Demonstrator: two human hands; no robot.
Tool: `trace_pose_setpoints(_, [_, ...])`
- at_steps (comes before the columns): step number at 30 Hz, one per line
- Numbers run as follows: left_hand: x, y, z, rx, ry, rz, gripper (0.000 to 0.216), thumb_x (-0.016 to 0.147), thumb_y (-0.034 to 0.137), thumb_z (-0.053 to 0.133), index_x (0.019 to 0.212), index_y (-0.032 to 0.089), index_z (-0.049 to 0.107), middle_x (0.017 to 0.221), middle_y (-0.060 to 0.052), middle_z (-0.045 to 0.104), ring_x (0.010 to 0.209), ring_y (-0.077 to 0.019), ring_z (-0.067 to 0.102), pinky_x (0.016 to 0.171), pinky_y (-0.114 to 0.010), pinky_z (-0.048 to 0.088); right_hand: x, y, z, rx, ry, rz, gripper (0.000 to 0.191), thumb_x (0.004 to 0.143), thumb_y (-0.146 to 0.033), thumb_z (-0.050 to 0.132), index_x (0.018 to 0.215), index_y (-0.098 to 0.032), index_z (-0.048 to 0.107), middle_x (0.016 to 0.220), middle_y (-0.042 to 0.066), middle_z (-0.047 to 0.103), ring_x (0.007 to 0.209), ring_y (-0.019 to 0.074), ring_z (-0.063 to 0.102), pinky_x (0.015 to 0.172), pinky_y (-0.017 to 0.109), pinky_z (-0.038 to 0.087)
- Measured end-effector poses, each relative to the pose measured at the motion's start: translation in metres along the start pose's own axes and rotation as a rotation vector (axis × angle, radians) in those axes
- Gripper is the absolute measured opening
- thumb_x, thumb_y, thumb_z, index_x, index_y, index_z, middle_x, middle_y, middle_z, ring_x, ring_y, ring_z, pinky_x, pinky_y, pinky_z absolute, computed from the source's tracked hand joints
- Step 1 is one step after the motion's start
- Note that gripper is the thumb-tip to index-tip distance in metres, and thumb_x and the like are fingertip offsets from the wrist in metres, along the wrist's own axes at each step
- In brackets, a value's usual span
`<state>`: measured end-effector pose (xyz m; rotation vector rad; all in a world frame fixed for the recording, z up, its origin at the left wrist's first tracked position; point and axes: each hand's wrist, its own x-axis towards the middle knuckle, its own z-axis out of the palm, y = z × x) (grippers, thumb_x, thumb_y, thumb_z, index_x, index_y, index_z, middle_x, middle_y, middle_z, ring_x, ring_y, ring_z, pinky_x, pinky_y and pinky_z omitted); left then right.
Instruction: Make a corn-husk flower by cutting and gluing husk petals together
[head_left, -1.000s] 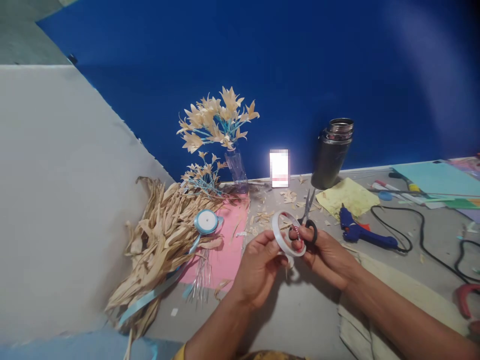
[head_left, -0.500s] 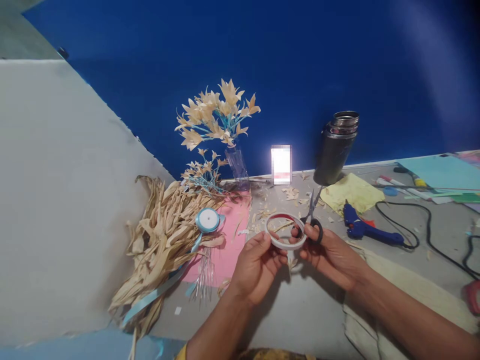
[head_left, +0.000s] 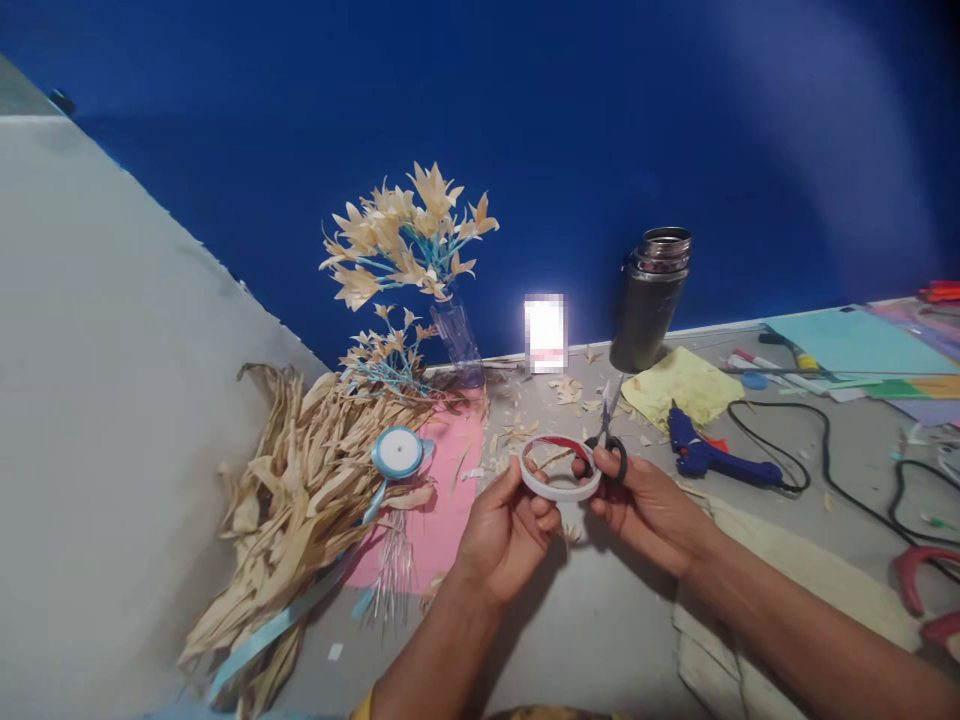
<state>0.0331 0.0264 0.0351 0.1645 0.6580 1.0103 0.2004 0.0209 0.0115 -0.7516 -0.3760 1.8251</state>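
Both hands meet over the grey table (head_left: 600, 620). My left hand (head_left: 506, 530) is closed on a thin white roll of tape (head_left: 559, 468) with a red inner rim, held nearly flat. My right hand (head_left: 649, 505) also pinches the roll's right side and has fingers through the black handles of a pair of scissors (head_left: 609, 440), whose blades point away toward the wall.
A heap of dried husks (head_left: 300, 490) with a blue ribbon spool (head_left: 397, 452) lies left, on pink paper (head_left: 450, 500). A vase of husk flowers (head_left: 412, 250), a lit phone (head_left: 545, 333), a steel flask (head_left: 649, 298), a blue glue gun (head_left: 705, 455) with cable, and coloured sheets (head_left: 847, 345) stand behind.
The tape roll has tipped from standing upright to lying nearly flat between my hands. The view has shifted slightly; the hands stay at the same spot.
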Motion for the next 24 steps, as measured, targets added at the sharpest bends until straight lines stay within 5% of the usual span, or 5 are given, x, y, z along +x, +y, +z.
trace_pose_setpoints(3, [0.000,-0.003,-0.001,0.222,0.003,0.089,0.028,0.091,0.041,0.068,0.089,0.013,0.063,0.065,0.001,0.059,0.050,-0.0082,0.050,0.048,-0.020,0.041,0.002,-0.001,-0.002,0.020,0.024,-0.011,0.029,0.068,-0.030,0.094,0.082,-0.013,0.075,0.075,0.001,0.073,0.057,0.0085,0.065,0.052,0.015,0.061])
trace_pose_setpoints(5, [-0.005,-0.006,-0.002,0.436,0.056,0.293,0.032,0.090,0.047,0.067,0.098,0.017,0.063,0.067,0.001,0.059,0.055,-0.0122,0.055,0.052,-0.023,0.043,0.002,-0.002,-0.003,0.015,0.055,-0.041,0.029,0.067,-0.029,0.094,0.082,-0.015,0.074,0.076,0.000,0.073,0.059,0.0090,0.066,0.055,0.015,0.063])
trace_pose_setpoints(8, [-0.016,-0.012,-0.003,0.704,0.169,0.721,0.026,0.084,0.034,0.075,0.106,0.023,0.065,0.082,0.000,0.062,0.071,-0.0144,0.058,0.067,-0.026,0.046,0.001,-0.004,-0.002,-0.004,0.093,-0.089,0.030,0.065,-0.030,0.095,0.082,-0.017,0.073,0.078,-0.001,0.073,0.061,0.0094,0.066,0.056,0.016,0.064])
trace_pose_setpoints(11, [-0.024,-0.016,-0.002,0.979,0.101,0.964,0.012,0.080,0.017,0.075,0.090,0.022,0.070,0.081,-0.002,0.063,0.076,-0.0172,0.056,0.074,-0.029,0.044,-0.002,-0.004,0.002,-0.017,0.116,-0.116,0.031,0.063,-0.030,0.096,0.081,-0.019,0.073,0.080,-0.001,0.072,0.062,0.0097,0.066,0.057,0.016,0.064])
trace_pose_setpoints(24, [-0.022,-0.014,-0.006,1.563,0.180,1.145,0.011,0.084,0.012,0.063,0.083,0.023,0.061,0.075,-0.002,0.063,0.069,-0.0187,0.056,0.068,-0.030,0.039,-0.012,0.004,0.010,-0.167,0.098,-0.216,0.028,0.069,-0.026,0.093,0.087,-0.019,0.073,0.084,-0.003,0.068,0.069,0.0103,0.065,0.058,0.020,0.065])
